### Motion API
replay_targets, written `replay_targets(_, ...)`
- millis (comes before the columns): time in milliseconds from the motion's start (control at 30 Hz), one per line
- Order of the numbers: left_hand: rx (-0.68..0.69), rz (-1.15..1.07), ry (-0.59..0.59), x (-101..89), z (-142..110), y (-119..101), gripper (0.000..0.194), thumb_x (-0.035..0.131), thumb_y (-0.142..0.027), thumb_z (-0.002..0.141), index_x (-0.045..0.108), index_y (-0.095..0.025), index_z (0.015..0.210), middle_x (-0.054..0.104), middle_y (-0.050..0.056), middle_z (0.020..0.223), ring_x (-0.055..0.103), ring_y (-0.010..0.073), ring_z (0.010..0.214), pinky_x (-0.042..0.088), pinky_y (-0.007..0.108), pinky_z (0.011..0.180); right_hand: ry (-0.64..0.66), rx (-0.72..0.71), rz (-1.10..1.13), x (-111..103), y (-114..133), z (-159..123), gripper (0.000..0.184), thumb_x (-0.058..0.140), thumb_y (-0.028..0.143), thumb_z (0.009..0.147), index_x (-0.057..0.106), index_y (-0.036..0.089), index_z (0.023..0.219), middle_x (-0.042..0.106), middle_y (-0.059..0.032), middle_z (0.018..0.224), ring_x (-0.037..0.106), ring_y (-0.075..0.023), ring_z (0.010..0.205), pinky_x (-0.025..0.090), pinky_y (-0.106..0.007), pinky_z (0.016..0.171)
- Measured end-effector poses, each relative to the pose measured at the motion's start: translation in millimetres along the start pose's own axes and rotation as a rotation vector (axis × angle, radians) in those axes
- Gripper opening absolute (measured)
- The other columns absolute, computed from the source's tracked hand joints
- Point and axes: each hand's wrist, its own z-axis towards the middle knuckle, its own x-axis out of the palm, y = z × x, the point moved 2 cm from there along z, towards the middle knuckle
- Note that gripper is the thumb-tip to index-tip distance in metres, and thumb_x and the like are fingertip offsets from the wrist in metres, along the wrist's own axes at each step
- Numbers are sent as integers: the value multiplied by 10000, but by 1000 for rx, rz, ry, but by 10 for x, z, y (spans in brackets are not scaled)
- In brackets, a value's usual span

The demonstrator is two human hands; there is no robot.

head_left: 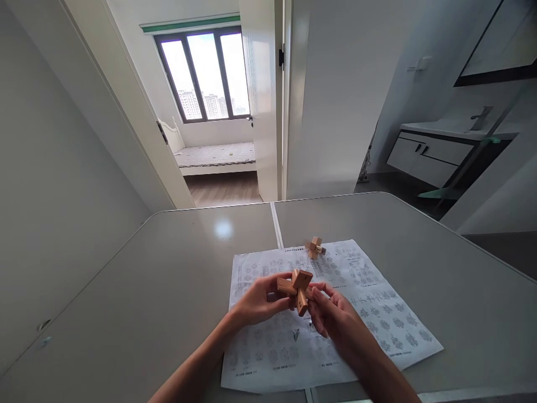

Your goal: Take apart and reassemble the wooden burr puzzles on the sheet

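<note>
A wooden burr puzzle (301, 280) of interlocking brown bars is held up over the printed sheet. My left hand (264, 298) grips it from the left, with the thumb below and the fingers behind one bar. On the other side my right hand (333, 310) pinches a bar end between thumb and fingers. Dark marks show on some bar ends. Beyond my hands, a second, lighter wooden puzzle (314, 247) stands at the top edge of the instruction sheet (260, 364). Part of the sheet is hidden under my hands and forearms.
The grey table (168, 291) has rounded far corners and a pale seam (277, 226) down its middle. Past its far edge is an open white door (262, 101), with a bed (218, 154) and window behind. A washbasin cabinet (432, 154) stands at the right.
</note>
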Motion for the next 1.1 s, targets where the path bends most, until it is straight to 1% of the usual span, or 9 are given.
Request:
replay_targets(167,-16,-33,26,-9,-5,-10,676,770,-504,929,600,-156,1483,777,109,1013,756,239,915,599,373,863,53,9,-24,36,27,-32,512,847,572,866,592,196,1102,656,34,684,504,-101,469,339,-245,475)
replay_targets(267,-20,-23,33,-24,-17,-75,686,779,-509,914,613,-157,1478,775,105,1006,751,247,941,591,378,887,74,3,-50,58,45,-45,511,840,593,863,601,194,1076,660,33,699,477,-83,449,323,-240,465)
replay_targets(333,-29,-29,71,-28,-25,-120,724,787,-531,894,601,-178,1499,771,105,1045,744,253,965,585,393,917,84,5,-53,60,50,-48,514,845,594,856,604,198,1078,670,28,719,485,-84,452,323,-239,460)
replay_targets(433,-24,-41,117,-27,-24,-138,849,849,-563,816,571,-197,1530,764,113,1120,730,282,1032,575,426,966,86,-5,-48,52,56,-50,494,842,573,870,605,198,1087,682,24,740,519,-93,480,347,-241,473)
replay_targets(567,-33,-16,77,-32,5,-45,1010,940,-581,693,556,-175,1534,775,114,1101,722,311,1072,561,440,987,100,-16,-72,68,79,-57,481,832,568,883,586,193,1057,701,14,765,523,-84,480,339,-235,474)
replay_targets(733,-34,-17,55,-34,24,43,950,943,-564,702,591,-161,1488,782,94,1042,732,289,1017,562,404,942,110,-21,-132,125,128,-80,516,834,608,861,548,203,1001,724,2,776,503,-74,464,315,-225,464)
replay_targets(967,-31,14,62,-66,30,14,961,962,-512,693,585,-161,1504,798,84,1030,740,288,1013,560,397,945,116,-58,-206,115,147,-90,477,794,600,904,530,213,994,709,20,731,470,-70,432,308,-225,455)
replay_targets(1033,-38,28,58,-68,31,0,965,962,-499,692,582,-155,1510,804,96,1054,743,299,1035,559,404,961,121,-66,-206,94,140,-85,446,785,577,922,540,214,1006,698,28,716,469,-70,428,297,-224,448)
replay_targets(1100,-27,42,54,-60,29,-18,914,951,-482,706,607,-157,1488,805,112,1109,739,312,1076,550,407,987,124,-61,-198,75,132,-86,413,776,555,939,554,215,1012,684,33,700,472,-71,429,285,-225,443)
